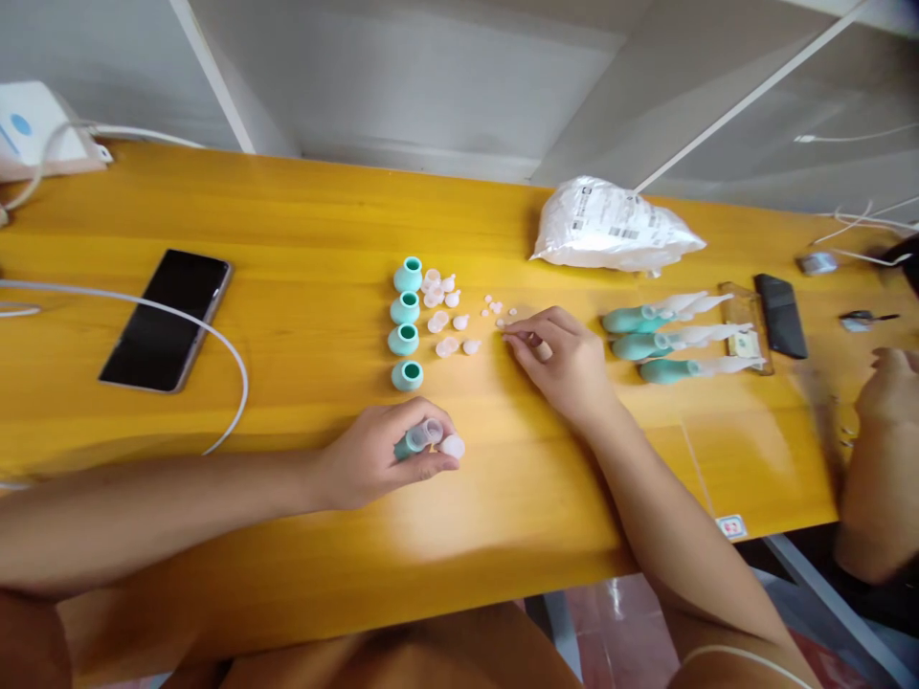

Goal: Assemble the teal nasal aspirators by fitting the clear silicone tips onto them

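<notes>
Along the near part of the wooden table point(287, 555), the left hand point(363, 459) is curled snugly around a green bulb point(406, 446), whose body is mostly hidden by the palm and fingers; a clear tube point(430, 432) shows at its mouth, and a round white piece point(452, 447) sits between thumb and index fingertip. Further out, the right hand point(571, 368) has thumb and index tips almost meeting beside tiny pale discs point(495, 307); whether they pinch one is too small to tell. To the left of the discs lie stemmed white pieces point(460, 323) and translucent cups point(437, 322), some overlapping, so their number is unclear. Beside these stand four open green bottles point(407, 377) in a line, their insides dark. Right of the right hand lie three green bulbs with white nozzles point(669, 369), the nozzle ends reaching towards a clear case point(732, 302), partly covering it. At the right edge, another person's hand point(886, 388) is blurred and cut off. Farther back rests a white plastic bag point(614, 230), its print illegible and contents hidden.
</notes>
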A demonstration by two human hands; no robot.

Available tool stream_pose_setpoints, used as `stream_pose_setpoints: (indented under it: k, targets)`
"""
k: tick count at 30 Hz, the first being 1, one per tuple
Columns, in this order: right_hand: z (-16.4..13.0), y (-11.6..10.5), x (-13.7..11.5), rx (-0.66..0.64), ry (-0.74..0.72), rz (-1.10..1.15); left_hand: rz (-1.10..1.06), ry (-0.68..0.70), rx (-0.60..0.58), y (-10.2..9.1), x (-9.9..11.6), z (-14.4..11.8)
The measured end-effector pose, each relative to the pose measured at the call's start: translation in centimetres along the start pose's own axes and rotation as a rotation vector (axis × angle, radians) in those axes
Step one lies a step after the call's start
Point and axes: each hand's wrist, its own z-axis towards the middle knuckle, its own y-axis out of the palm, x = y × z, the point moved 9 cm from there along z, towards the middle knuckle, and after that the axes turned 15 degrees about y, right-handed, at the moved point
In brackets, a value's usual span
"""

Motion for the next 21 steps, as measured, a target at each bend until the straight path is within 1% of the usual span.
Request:
stream_pose_setpoints:
  k: [2, 3, 4, 6, 7, 8, 9, 10, 15, 19, 20, 21]
  targets:
    - [-0.7, -1.1, -1.5, 0.071, -0.051, 0.066, -0.014, -0.006, 0.003, 0.0, 0.0, 0.1]
    - [-1.2, -1.4, -2.6, 0.068, -0.091, 0.133, -0.017, -0.012, 0.003, 0.0, 0.0, 0.1]
    - [-1.8, -1.4, -3.8, 0.023, -0.145, 0.215, -0.019, -0.016, 0.003, 0.0, -0.1, 0.0]
    - [-3.5, -0.5, -6.7, -0.157, -0.28, 0.359, -0.017, -0.023, -0.002, 0.0, -0.1, 0.0]
    - [-4.6, 0.0, -8.1, -0.243, -0.351, 0.397, -0.008, -0.02, -0.006, 0.0, 0.0, 0.0]
    - [-5.6, 0.5, -9.3, -0.299, -0.414, 0.408, 0.006, -0.009, -0.011, 0.0, 0.0, -0.1]
    - [-6.5, 0.8, -10.2, -0.32, -0.465, 0.402, 0.027, 0.005, -0.02, 0.0, 0.1, -0.1]
    - [-7.2, 1.1, -10.9, -0.313, -0.505, 0.384, 0.054, 0.02, -0.033, 0.1, 0.2, -0.1]
    - [-8.9, 1.6, -12.3, -0.22, -0.638, 0.25, 0.155, 0.061, -0.103, 0.6, 0.1, -0.3]
    - [-9.8, 1.0, -13.1, -0.176, -0.78, 0.108, 0.164, 0.058, -0.13, 0.9, 0.1, -0.2]
    - [-9.7, 0.8, -12.9, -0.185, -0.778, 0.097, 0.153, 0.047, -0.129, 0.9, 0.2, -0.1]
    - [-9.4, 0.6, -12.6, -0.2, -0.745, 0.098, 0.143, 0.032, -0.127, 0.8, 0.3, -0.1]
